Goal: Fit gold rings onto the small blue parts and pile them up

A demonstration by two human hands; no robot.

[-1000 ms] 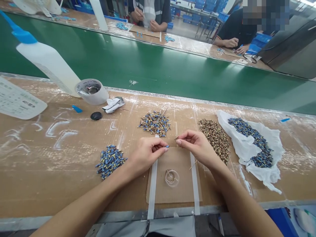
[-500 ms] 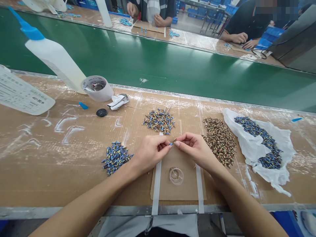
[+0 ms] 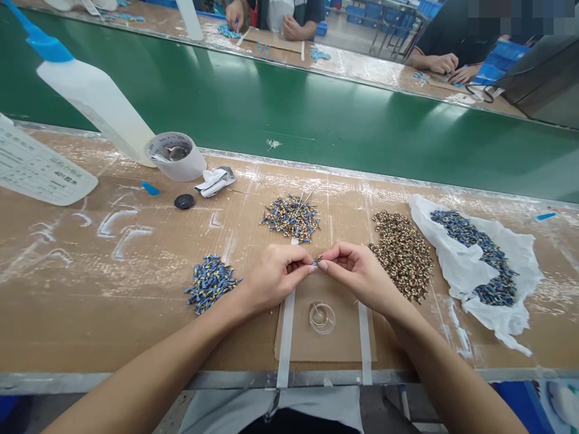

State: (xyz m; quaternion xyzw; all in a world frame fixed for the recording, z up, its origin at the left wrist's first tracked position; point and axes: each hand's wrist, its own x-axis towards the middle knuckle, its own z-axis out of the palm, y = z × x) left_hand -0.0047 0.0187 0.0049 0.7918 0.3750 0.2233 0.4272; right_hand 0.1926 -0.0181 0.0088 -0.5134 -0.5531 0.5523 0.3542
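My left hand (image 3: 283, 274) pinches a small blue piece (image 3: 314, 263) between thumb and fingertips. Against it, my right hand (image 3: 346, 265) grips a small brass-coloured ring-like piece (image 3: 319, 259); the two pieces meet, though fingers hide most of them. Just beyond my hands lies a pile of mixed blue and brass parts (image 3: 289, 218) with thin metal sticks on top. A heap of blue and yellow pieces (image 3: 210, 283) is beside my left forearm. To the right of my right hand spreads a heap of brass-coloured pieces (image 3: 402, 253). A small clear cup (image 3: 322, 318) stands below my hands on a taped cardboard sheet (image 3: 303, 349).
More blue pieces (image 3: 479, 253) lie on white crumpled cloth (image 3: 438, 241) at right. At left stand a blue-tipped bottle (image 3: 99, 108), a labelled bottle (image 3: 40, 163), a tape roll (image 3: 181, 163) and a black cap (image 3: 184, 201). Across the green belt (image 3: 226, 90), two people work.
My two hands have come slightly closer, and the blue and brass pieces now meet. The view has shifted a little. Across the belt, one person's hand has reached down to a blue pile.
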